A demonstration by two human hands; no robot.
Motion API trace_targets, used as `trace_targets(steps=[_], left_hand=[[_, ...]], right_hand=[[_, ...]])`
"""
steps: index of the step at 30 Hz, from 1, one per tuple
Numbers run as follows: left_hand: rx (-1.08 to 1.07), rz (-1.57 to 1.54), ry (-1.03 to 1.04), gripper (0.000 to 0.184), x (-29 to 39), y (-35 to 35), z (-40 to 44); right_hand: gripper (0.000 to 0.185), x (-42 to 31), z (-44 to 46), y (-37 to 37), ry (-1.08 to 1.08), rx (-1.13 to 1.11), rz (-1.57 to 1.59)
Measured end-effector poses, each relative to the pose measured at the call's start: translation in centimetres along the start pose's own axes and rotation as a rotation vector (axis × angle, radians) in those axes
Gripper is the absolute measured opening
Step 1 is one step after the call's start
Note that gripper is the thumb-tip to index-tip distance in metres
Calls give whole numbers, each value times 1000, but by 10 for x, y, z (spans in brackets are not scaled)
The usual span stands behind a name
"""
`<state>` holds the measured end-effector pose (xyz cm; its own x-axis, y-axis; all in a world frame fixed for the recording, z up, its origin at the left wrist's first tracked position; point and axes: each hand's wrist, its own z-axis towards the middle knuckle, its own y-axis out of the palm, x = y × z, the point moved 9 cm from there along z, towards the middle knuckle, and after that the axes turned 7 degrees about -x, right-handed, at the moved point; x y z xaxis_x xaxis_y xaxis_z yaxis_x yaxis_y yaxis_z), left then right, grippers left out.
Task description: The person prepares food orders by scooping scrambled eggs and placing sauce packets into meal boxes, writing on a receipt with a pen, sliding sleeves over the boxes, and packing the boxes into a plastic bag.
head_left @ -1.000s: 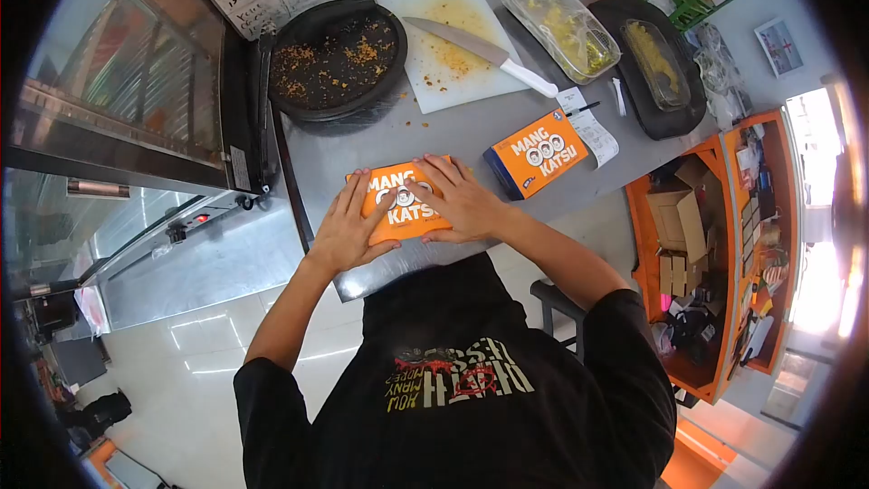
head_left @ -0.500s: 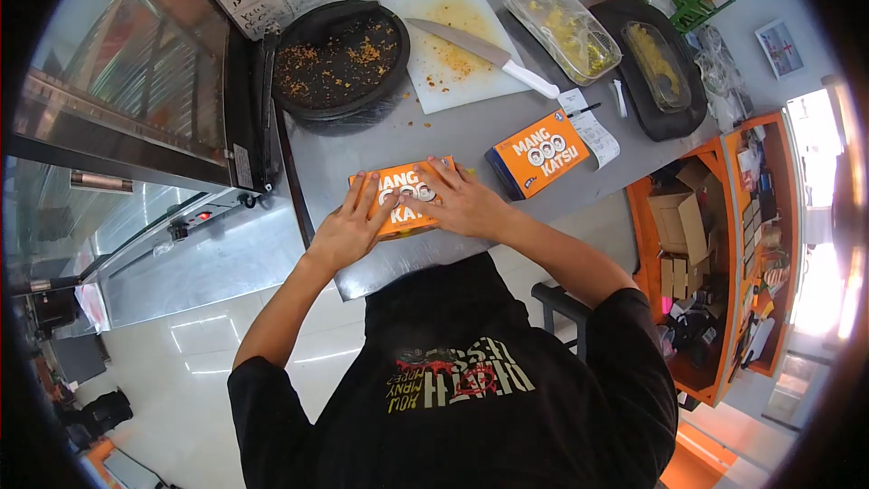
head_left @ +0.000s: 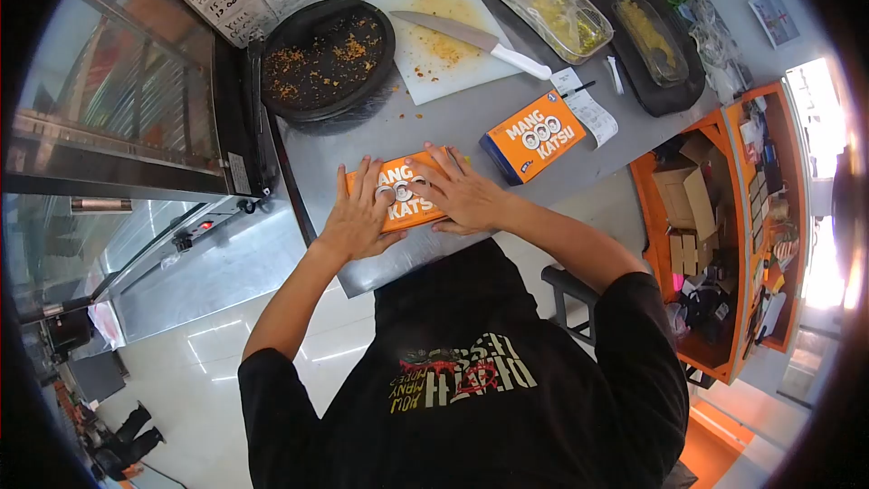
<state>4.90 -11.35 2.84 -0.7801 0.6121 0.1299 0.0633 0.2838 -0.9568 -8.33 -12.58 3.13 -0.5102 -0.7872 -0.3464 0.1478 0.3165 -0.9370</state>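
An orange box (head_left: 409, 206) with white lettering lies near the front edge of the metal table. My left hand (head_left: 358, 215) rests on its left side, fingers spread over the lid. On its right side lies my right hand (head_left: 466, 195), fingers also spread across the top. Both palms are turned down, and the two hands nearly meet over the lettering. A second orange box (head_left: 536, 138) with dark sides sits to the right, touched by neither hand.
Behind the boxes are a black round pan (head_left: 328, 59) with crumbs, a white cutting board (head_left: 444, 68), a knife (head_left: 471, 39), a clear lidded container (head_left: 552, 14), a receipt (head_left: 587, 109) and a black tray (head_left: 683, 81). An orange shelf (head_left: 647, 199) stands at right.
The camera view has shifted and turned slightly, so the table items appear higher. Both hands remain on the same box, with the fingers slightly repositioned.
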Motion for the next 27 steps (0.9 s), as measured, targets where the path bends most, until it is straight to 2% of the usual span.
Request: trace_targets(steps=[2, 5, 11, 15, 17, 21, 23, 27], left_hand=[[24, -28, 20, 80, 7, -11, 9], [107, -113, 82, 82, 6, -13, 13], [103, -101, 118, 79, 11, -18, 17], [75, -91, 88, 78, 25, -24, 18], [61, -69, 47, 76, 49, -34, 11], [-16, -123, -18, 73, 131, -67, 14], [-41, -188, -22, 74, 180, -78, 39], [-74, -197, 3, 76, 283, -91, 135]], right_hand=[[87, 9, 0, 2, 48, -13, 136], [88, 16, 1, -1, 81, 126, 317], [92, 22, -1, -4, 141, 109, 267], [84, 30, -3, -4, 72, 145, 375], [84, 17, -25, -14, 38, 181, 336], [87, 12, -104, -54, -48, 124, 464], [88, 30, -154, -67, -68, 68, 539], [88, 107, -271, -90, -17, 94, 615]])
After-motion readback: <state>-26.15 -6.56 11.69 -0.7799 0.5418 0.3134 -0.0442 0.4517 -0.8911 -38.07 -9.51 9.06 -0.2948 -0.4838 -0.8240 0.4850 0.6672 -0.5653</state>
